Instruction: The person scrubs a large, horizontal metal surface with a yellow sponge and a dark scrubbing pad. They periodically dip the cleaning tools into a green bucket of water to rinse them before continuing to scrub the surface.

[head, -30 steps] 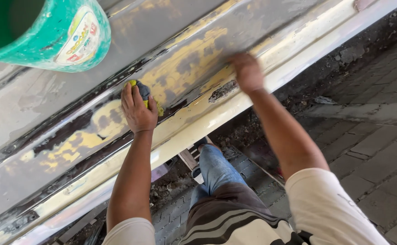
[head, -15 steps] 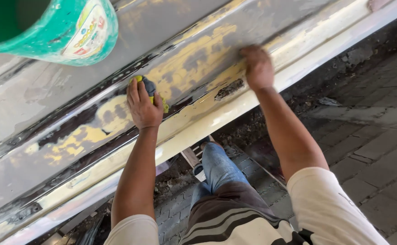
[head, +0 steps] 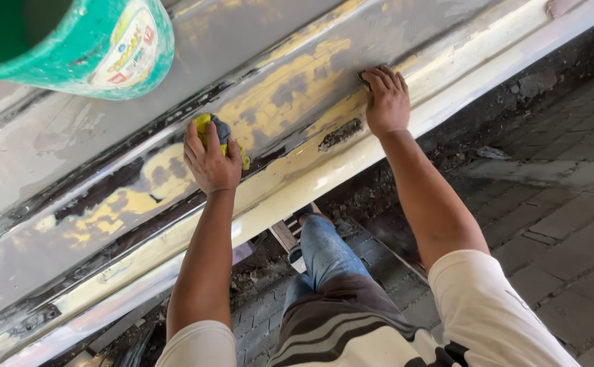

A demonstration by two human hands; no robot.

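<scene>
The right hand point(head: 387, 102) has slid further along the panel point(head: 297, 102), pressing flat on dark sandpaper point(head: 365, 76); the left hand point(head: 210, 160) grips a soft, squashy yellow sponge point(head: 217, 130), best held across its back.

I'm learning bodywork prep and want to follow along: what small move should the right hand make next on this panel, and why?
Probably a short stroke down-left along the crease. The right hand presses a dark pad flat at the upper end of the yellow filler patch, and rough filler shows untouched between it and the left hand, which holds a yellow cloth against the panel.
</scene>
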